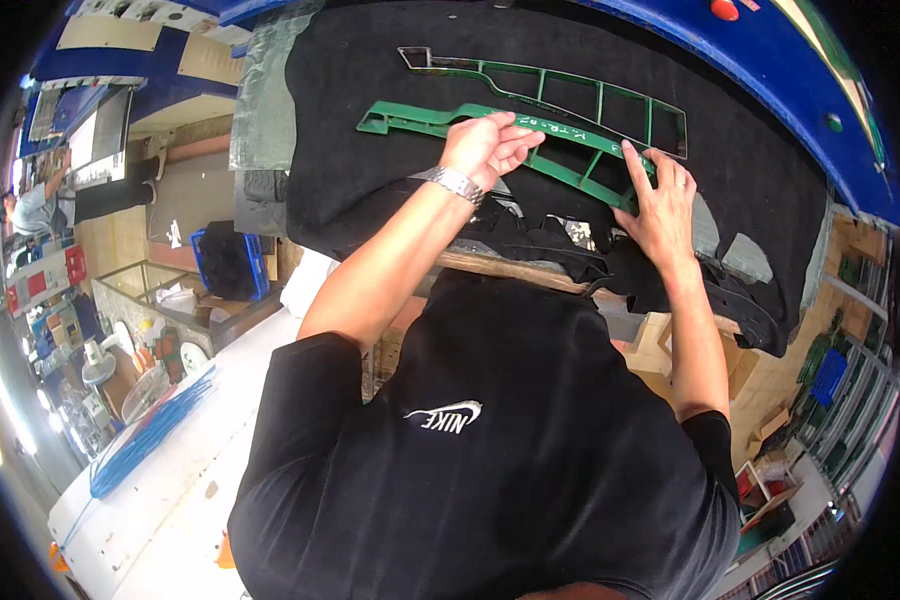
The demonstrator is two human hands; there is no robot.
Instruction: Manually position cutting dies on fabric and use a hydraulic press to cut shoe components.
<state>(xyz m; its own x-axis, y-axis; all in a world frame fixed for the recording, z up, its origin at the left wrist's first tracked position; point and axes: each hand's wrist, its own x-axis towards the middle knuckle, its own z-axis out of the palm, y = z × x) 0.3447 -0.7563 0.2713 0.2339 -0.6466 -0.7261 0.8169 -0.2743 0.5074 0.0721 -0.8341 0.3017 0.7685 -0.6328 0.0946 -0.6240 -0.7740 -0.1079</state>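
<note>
Currently both hands, left hand (485,148) and right hand (662,205), press flat, fingers spread, on green metal lattice cutting frame (450,120); long axis runs 10-to-4 o'clock over black fabric sheet (370,190).

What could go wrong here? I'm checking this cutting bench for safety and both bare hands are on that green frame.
1. The left hand and right hand press on the nearer green frame, which lies on loose black material; it could slide out of position.
2. Bare fingers lie along the frame's edges, so they could get nicked or pinched.
3. Cut black pieces hang over the table edge and could slip off.
</note>
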